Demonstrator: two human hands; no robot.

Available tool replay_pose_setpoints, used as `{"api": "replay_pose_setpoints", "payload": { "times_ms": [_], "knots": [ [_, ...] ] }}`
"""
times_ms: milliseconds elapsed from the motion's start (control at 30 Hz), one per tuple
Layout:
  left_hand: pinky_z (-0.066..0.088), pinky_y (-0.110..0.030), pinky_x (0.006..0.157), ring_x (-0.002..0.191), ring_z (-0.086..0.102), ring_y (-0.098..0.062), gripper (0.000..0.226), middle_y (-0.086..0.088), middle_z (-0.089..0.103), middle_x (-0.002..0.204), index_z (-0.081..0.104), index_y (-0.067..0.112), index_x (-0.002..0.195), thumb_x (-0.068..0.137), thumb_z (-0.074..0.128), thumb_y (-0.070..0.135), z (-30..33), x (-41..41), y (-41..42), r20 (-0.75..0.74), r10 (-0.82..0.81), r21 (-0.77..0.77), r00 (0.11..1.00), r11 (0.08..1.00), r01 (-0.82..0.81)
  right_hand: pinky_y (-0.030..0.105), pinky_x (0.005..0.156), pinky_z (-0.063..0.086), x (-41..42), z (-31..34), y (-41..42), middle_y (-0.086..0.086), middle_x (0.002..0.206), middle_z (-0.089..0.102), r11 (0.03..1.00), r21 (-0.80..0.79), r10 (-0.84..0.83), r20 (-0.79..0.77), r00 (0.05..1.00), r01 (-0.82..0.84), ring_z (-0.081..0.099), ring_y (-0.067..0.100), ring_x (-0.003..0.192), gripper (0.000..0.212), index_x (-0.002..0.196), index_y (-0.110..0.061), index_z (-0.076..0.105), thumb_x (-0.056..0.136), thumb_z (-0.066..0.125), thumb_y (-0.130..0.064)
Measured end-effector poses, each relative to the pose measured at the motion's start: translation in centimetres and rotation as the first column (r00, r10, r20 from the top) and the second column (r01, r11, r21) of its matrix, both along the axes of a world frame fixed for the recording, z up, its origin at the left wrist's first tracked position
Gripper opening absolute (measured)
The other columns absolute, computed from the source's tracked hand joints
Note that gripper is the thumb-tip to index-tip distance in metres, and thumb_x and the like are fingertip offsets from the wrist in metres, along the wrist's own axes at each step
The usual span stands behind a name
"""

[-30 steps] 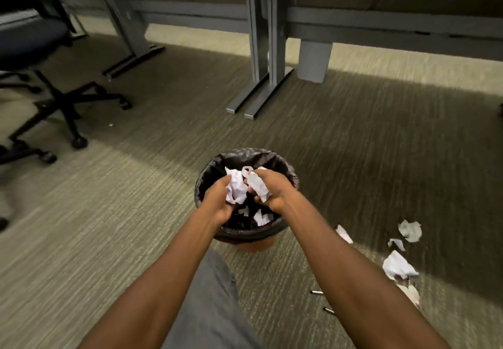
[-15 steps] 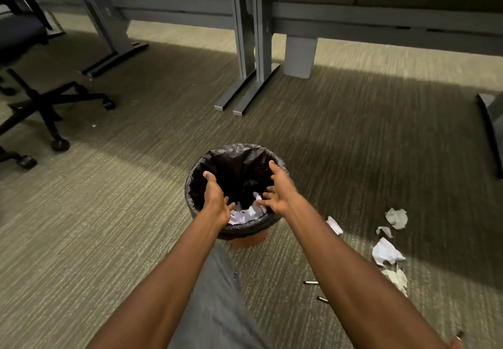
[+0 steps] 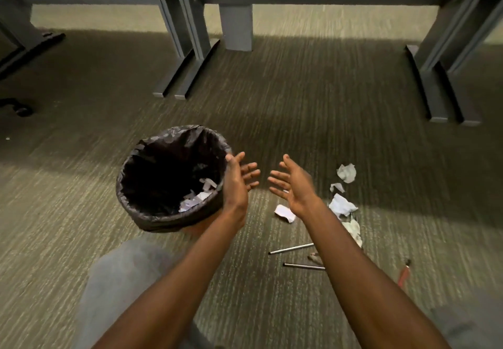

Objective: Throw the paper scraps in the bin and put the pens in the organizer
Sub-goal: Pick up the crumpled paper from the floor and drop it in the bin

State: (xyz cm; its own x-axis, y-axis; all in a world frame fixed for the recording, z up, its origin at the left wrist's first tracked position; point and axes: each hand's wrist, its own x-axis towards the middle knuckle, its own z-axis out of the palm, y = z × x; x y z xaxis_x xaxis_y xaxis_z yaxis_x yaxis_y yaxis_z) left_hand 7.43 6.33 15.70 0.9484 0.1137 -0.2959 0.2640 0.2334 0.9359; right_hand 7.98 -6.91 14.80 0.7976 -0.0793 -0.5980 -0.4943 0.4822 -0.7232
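A round bin (image 3: 136, 158) lined with a black bag stands on the carpet, with crumpled white paper (image 3: 197, 197) at its bottom. My left hand (image 3: 238, 180) hovers at the bin's right rim, fingers apart and empty. My right hand (image 3: 294, 185) is open too, palm facing left, a little right of the bin. Several paper scraps lie on the floor to the right: one (image 3: 346, 172) farthest, one (image 3: 341, 205) beside my right wrist, a flat one (image 3: 284, 212) under my right hand. Two silver pens (image 3: 291, 249) (image 3: 303, 266) and a red pen (image 3: 404, 273) lie nearer me. No organizer is in view.
Grey desk legs and feet (image 3: 187, 71) stand beyond the bin, and another pair (image 3: 441, 95) at the right. A chair caster (image 3: 20, 109) shows at the left edge. My grey-trousered knee (image 3: 122, 275) is below the bin.
Both hands let the crumpled paper drop into the bin, then opened and moved right, off the bin. The view swung right and down.
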Motion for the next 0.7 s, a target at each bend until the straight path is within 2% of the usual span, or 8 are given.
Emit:
{"api": "replay_pose_setpoints", "payload": {
  "times_ms": [67,167,233,300,400,500,600,700],
  "knots": [
    [0.048,-0.040,0.087,0.105,0.064,-0.024,0.065,-0.013,0.067,0.119,0.050,0.015,0.147,0.107,0.019,0.056,-2.4,-0.1,-2.4,-0.045,-0.049,0.055,0.998,0.997,0.051,0.046,0.091,0.054,-0.8,-2.1,-2.8,0.017,0.121,0.067,0.992,-0.118,-0.050,-0.005,0.999,0.049,0.067,0.031,0.112,0.040,0.125,-0.014,0.060,0.101,0.054,-0.045],
    [0.048,-0.039,0.086,0.108,0.063,-0.026,0.063,-0.019,0.066,0.127,0.052,0.016,0.144,0.107,0.019,0.056,-5.8,-0.2,-5.3,-0.092,-0.108,0.153,0.990,0.981,0.121,0.040,0.077,0.052,-2.3,-5.6,-6.7,0.014,0.105,0.070,0.918,-0.379,-0.118,0.012,0.993,0.113,0.067,0.027,0.093,0.028,0.095,-0.021,0.063,0.102,0.053,-0.046],
    [0.051,-0.045,0.094,0.109,0.065,-0.027,0.060,-0.017,0.068,0.125,0.055,0.018,0.141,0.107,0.022,0.056,-7.7,-0.5,-6.9,-0.107,-0.145,0.216,0.984,0.962,0.165,0.041,0.087,0.053,-3.5,-8.0,-9.3,0.009,0.101,0.073,0.773,-0.625,-0.112,0.030,0.993,0.106,0.068,0.028,0.095,0.036,0.099,-0.020,0.068,0.100,0.053,-0.052],
    [0.051,-0.051,0.102,0.111,0.066,-0.030,0.050,-0.013,0.070,0.117,0.063,0.025,0.125,0.107,0.026,0.054,-9.2,-1.0,-8.4,-0.096,-0.183,0.298,0.978,0.933,0.203,0.040,0.093,0.052,-4.8,-10.0,-11.7,0.005,0.100,0.074,0.622,-0.777,-0.109,0.031,0.994,0.093,0.069,0.028,0.100,0.040,0.109,-0.020,0.069,0.098,0.053,-0.054],
    [0.053,-0.041,0.089,0.102,0.068,-0.027,0.040,0.001,0.070,0.097,0.063,0.036,0.094,0.107,0.030,0.056,-11.9,-2.1,-10.3,-0.085,-0.284,0.449,0.955,0.845,0.291,0.040,0.090,0.053,-6.6,-12.5,-14.7,0.010,0.108,0.075,0.501,-0.863,-0.110,0.021,0.994,0.073,0.069,0.030,0.104,0.043,0.119,-0.019,0.068,0.097,0.055,-0.053],
    [0.047,-0.028,0.077,0.102,0.067,-0.021,0.045,0.002,0.071,0.103,0.066,0.027,0.118,0.104,0.038,0.059,-14.5,-3.0,-11.8,-0.103,-0.419,0.581,0.902,0.711,0.397,0.041,0.090,0.051,-8.3,-15.1,-17.1,0.014,0.122,0.069,0.344,-0.939,-0.086,-0.031,0.996,0.001,0.064,0.034,0.113,0.044,0.130,-0.019,0.063,0.096,0.058,-0.046],
    [0.049,-0.033,0.096,0.116,0.064,-0.024,0.048,-0.010,0.068,0.128,0.057,0.017,0.142,0.101,0.060,0.041,-17.1,-3.4,-13.5,-0.122,-0.558,0.696,0.821,0.542,0.471,0.043,0.092,0.050,-9.4,-17.3,-18.3,0.013,0.132,0.061,0.231,-0.964,-0.016,-0.137,0.990,-0.129,0.059,0.036,0.119,0.056,0.143,-0.025,0.050,0.090,0.066,-0.035],
    [0.043,-0.040,0.110,0.129,0.056,-0.028,0.055,-0.013,0.063,0.139,0.053,0.015,0.147,0.096,0.068,0.029,-19.1,-3.7,-15.1,-0.181,-0.664,0.765,0.725,0.368,0.528,0.044,0.092,0.052,-9.5,-18.8,-18.2,0.010,0.133,0.058,0.181,-0.950,0.074,-0.244,0.967,-0.254,0.059,0.034,0.119,0.070,0.150,-0.035,0.038,0.087,0.069,-0.038]
  ]
}}
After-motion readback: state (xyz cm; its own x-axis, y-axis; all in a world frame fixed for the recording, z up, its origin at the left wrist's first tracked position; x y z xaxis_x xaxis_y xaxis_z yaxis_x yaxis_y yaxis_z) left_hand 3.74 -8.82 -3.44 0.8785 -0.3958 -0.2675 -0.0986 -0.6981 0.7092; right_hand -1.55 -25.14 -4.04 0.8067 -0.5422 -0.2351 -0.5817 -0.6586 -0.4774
